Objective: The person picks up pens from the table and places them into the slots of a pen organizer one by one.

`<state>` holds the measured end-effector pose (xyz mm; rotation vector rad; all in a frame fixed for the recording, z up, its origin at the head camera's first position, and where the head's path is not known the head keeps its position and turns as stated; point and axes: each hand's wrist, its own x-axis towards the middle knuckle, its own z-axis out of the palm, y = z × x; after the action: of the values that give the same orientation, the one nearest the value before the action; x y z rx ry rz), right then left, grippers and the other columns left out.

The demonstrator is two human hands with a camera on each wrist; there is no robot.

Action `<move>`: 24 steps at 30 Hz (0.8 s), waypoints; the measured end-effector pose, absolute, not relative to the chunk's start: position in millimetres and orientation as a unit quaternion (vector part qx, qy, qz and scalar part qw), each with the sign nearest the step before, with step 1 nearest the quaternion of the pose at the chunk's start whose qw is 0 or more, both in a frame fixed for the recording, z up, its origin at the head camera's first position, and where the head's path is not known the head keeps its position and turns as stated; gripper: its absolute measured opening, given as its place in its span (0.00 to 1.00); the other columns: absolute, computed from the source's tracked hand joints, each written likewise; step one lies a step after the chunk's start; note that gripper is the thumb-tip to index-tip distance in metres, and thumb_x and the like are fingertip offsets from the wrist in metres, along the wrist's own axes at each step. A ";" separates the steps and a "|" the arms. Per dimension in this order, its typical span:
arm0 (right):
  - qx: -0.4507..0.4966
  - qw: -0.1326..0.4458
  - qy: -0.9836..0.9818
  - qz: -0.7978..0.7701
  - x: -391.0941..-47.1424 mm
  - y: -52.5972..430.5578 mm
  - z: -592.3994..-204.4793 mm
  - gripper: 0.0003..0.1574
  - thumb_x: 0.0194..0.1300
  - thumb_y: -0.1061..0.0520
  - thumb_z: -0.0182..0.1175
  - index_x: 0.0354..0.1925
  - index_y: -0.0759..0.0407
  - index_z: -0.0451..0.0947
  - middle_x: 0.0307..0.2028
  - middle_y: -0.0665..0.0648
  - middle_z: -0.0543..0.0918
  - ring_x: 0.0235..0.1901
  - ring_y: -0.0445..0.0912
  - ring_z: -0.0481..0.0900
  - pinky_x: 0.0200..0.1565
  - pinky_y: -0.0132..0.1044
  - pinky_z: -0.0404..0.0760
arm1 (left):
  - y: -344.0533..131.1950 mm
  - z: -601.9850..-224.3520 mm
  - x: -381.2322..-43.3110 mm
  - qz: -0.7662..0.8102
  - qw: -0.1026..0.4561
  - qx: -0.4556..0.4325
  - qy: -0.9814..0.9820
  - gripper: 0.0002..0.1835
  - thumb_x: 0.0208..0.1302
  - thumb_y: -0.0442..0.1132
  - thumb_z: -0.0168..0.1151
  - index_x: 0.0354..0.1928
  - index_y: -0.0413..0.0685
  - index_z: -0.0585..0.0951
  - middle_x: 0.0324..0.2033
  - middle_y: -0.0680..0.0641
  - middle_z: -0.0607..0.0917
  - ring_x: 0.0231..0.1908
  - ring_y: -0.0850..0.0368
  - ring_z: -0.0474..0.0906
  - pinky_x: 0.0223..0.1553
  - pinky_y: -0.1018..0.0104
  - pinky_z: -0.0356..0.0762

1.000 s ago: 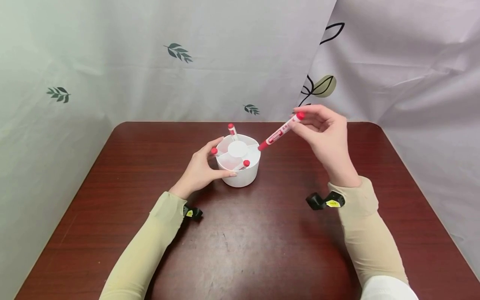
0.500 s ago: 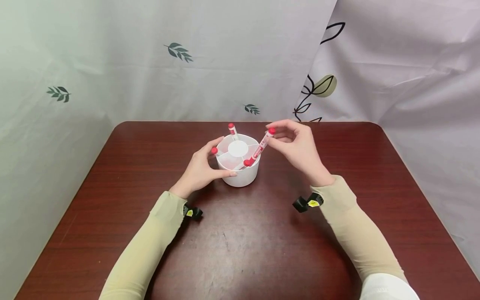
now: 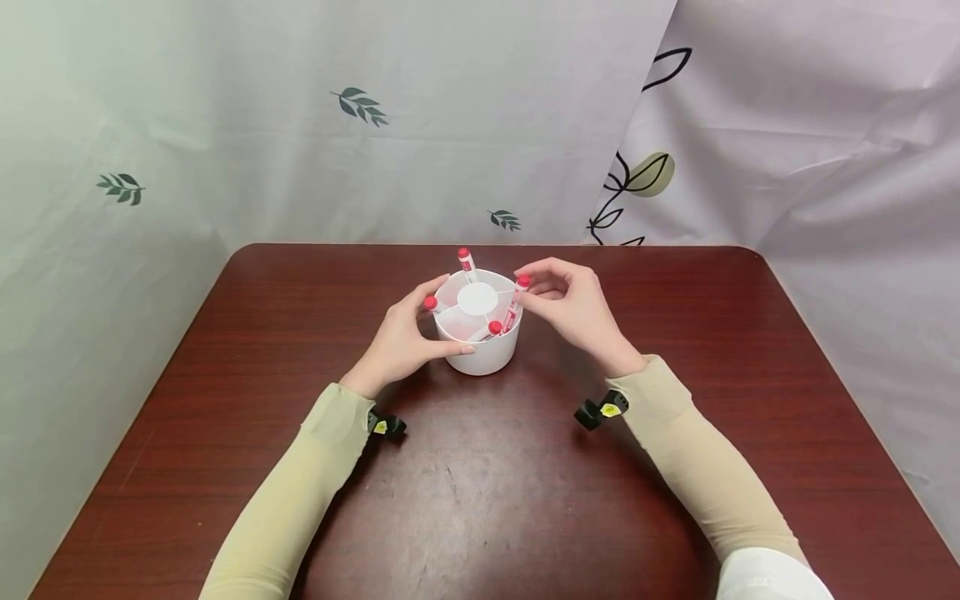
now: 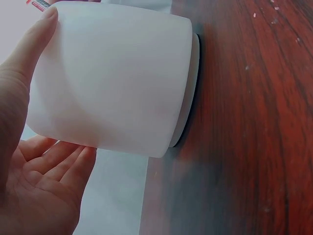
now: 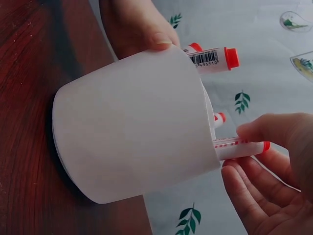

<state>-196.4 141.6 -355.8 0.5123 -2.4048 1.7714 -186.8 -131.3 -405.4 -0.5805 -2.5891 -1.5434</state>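
A round white pen holder (image 3: 483,360), split into compartments around a central disc, stands on the table. My left hand (image 3: 396,340) grips its left side, thumb at the near rim and fingers round the far side. My right hand (image 3: 573,310) pinches a red-and-white marker (image 5: 239,148) near its upper end; the marker's lower part is inside the right compartment, hidden by the wall. Other red-ended markers lean in the holder: a back marker (image 3: 467,262), a left marker (image 3: 431,303) beside my left fingers, and a front marker (image 3: 487,331).
The dark red wooden table (image 3: 480,500) spreads around the holder. Behind it hangs a pale curtain (image 3: 420,167) with leaf prints, meeting the table's back edge. A black wrist camera (image 3: 600,410) sits on the right sleeve, another camera (image 3: 387,425) on the left.
My right hand has moved left and down, bringing the marker from outside the rim into the right compartment and tipping it more upright. My left hand has stayed on the holder.
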 end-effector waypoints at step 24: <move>0.137 0.073 -0.796 0.585 -200.5 157.6 -354.7 0.25 0.62 0.45 0.75 0.54 0.54 0.85 0.45 0.52 0.87 0.42 0.48 0.85 0.45 0.38 0.83 | -133.3 -407.5 -186.5 -0.483 0.025 -0.193 -0.854 0.61 0.42 0.56 0.86 0.78 0.62 0.60 0.67 0.54 0.72 0.63 0.53 0.70 0.64 0.48 0.68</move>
<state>-200.5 157.6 -354.7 0.4117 -2.3902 1.7572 -186.5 -133.3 -407.5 -0.5959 -2.6410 -1.4945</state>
